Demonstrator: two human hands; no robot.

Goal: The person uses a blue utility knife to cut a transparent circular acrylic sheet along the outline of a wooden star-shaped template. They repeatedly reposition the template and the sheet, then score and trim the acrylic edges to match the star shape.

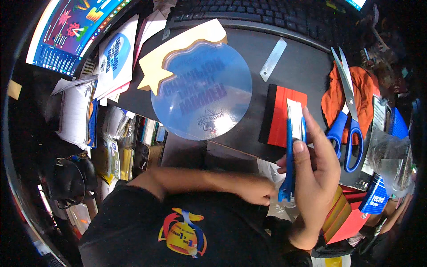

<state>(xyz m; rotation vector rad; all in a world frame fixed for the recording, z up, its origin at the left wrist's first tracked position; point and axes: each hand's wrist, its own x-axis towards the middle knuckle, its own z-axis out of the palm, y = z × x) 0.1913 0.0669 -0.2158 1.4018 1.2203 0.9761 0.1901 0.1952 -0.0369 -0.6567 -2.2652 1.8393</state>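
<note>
My right hand (318, 167) is closed around a slim blue utility knife (289, 155) with a pale metallic middle, its upper end pointing away from me. The knife is held above an orange-red squeegee (279, 111) with a black edge, which lies on the desk. Across my body, my left hand (259, 190) is curled near the knife's lower end. What it holds, if anything, is hidden. Farther left lies a round, glossy, translucent blue disc (200, 93) with dark lettering, against a cream-coloured cut-out piece (187, 40) with a star at one end.
Blue-handled scissors (349, 102) lie on a crumpled orange cloth (331, 102) at the right. A metal ruler (272, 60) rests below the keyboard (267, 15). Printed sheets (115, 58) and a screen (75, 31) stand at far left. A red box (349, 222) sits lower right.
</note>
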